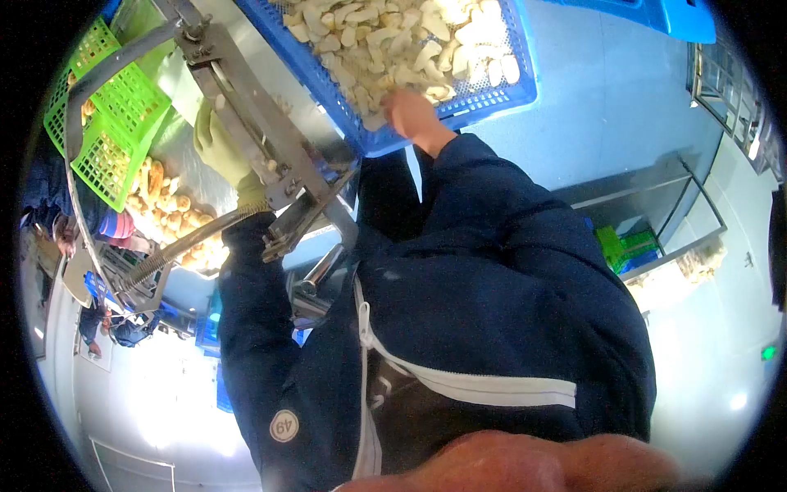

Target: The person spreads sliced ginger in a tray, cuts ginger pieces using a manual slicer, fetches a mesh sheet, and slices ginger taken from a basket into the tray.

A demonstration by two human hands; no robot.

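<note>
My right hand, bare, is over the near side of a blue perforated basket. Its fingers curl down among pale slices that look like cut mushroom; what they hold is hidden. On the left, my left hand wears a pale yellow-green glove. Its visible fingers are stretched out beside a metal hand-lever device, whose bar partly covers the hand. No object shows in the glove. A coil spring runs along a rod of the device, close to my left wrist.
Brown-and-cream mushroom-like pieces lie piled on the worktop at left. Bright green crates stand beyond them. Another blue container is at the upper right, above a blue floor. Other people appear at the far left.
</note>
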